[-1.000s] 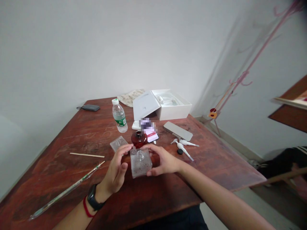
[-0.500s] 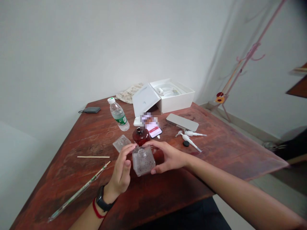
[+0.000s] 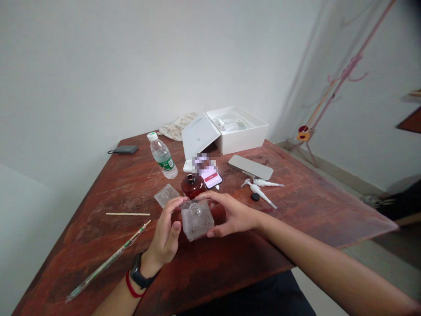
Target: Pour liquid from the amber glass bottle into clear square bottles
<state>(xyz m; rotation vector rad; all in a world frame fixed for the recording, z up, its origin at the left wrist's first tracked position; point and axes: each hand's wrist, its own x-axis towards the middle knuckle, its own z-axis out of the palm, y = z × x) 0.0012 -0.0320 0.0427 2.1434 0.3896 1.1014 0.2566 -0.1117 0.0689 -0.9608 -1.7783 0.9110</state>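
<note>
A clear square plastic container [image 3: 198, 221] with dark specks and a round knob-like bump on top is between my hands near the table's front edge. My right hand [image 3: 230, 215] grips it from the right, thumb at the lower corner and fingers along the far edge. Stretched out along its left side, my left hand [image 3: 167, 235] has its fingertips at the far left corner and its thumb free. Just beyond stands a dark red glass bottle [image 3: 193, 186] with an open neck. A clear plastic lid-like piece [image 3: 166, 195] lies to the left of that bottle.
Left are a thin stick [image 3: 128, 214] and wrapped sticks [image 3: 108, 262]. A water bottle [image 3: 163, 156], phone [image 3: 213, 177], white box [image 3: 245, 136] and power bank [image 3: 126, 150] sit farther back. Right lie white pump heads [image 3: 259, 193], a black cap [image 3: 255, 197] and a grey case [image 3: 250, 167].
The view has shifted very slightly. Both hands and the clear container keep almost the same position.
</note>
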